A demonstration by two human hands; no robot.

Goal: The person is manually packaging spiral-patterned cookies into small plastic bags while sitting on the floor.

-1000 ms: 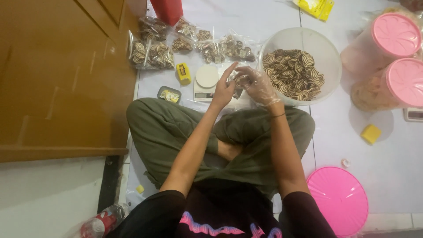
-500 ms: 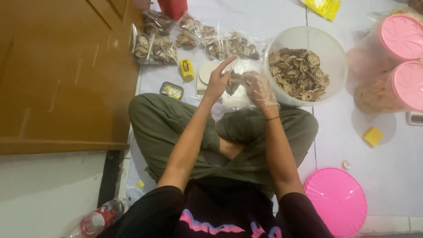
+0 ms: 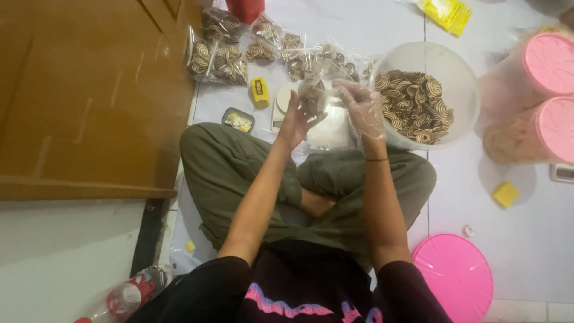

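I sit cross-legged on a white tiled floor. My left hand (image 3: 294, 121) and my right hand (image 3: 365, 112), which wears a thin clear glove, together hold up a small clear plastic bag of striped spiral cookies (image 3: 314, 90) in front of me. Under the bag stands a small white kitchen scale (image 3: 280, 107). To the right is a large translucent tub (image 3: 461, 84) holding many of the same brown-and-cream spiral cookies (image 3: 415, 106). Several filled cookie bags (image 3: 218, 60) lie in a row at the far side.
A brown wooden door (image 3: 89, 96) fills the left. A yellow tape dispenser (image 3: 259, 93) and a small dark tray (image 3: 238, 121) lie near the scale. Two pink-lidded jars (image 3: 547, 90) stand at right; a pink lid (image 3: 454, 275) and a yellow block (image 3: 505, 194) lie on the floor.
Both hands have raised the cookie bag from just above the scale to a higher position. The camera view has shifted slightly, moving everything right and down.
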